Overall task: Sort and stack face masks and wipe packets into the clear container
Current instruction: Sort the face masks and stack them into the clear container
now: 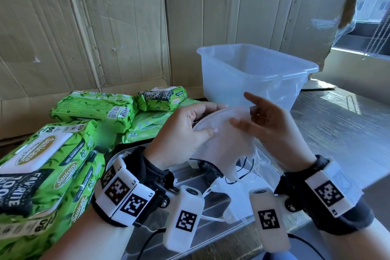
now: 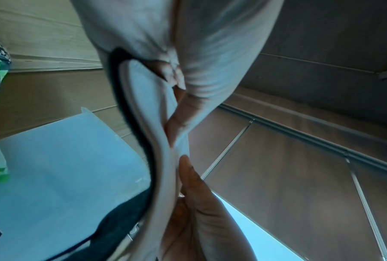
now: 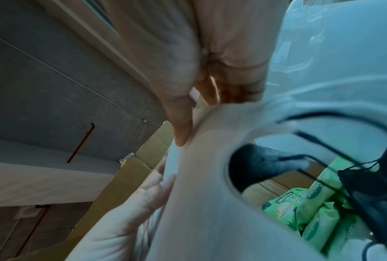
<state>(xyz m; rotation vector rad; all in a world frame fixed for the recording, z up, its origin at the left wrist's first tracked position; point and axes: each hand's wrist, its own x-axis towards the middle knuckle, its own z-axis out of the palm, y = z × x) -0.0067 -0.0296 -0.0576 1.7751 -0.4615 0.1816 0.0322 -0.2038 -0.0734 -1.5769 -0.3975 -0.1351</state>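
Note:
A small stack of white face masks (image 1: 219,133) hangs above the table's middle, ear loops dangling. My left hand (image 1: 211,119) grips its left edge, thumb in front and fingers over the ribbed rim. My right hand (image 1: 244,116) pinches its right side, thumb on the front, index finger sticking out. The left wrist view shows a black mask edge (image 2: 123,106) against the white masks (image 2: 147,123). In the right wrist view my thumb tip (image 3: 182,136) presses the white mask (image 3: 199,194). The clear container (image 1: 253,74) stands behind my hands. Green wipe packets (image 1: 92,110) lie at the left.
A flat clear lid (image 1: 211,196) lies under my hands with loose white and black masks on it. Large wipe packs (image 1: 42,175) are stacked at the near left. Cardboard sheets (image 1: 105,27) line the back. The grey tabletop (image 1: 337,133) extends to the right.

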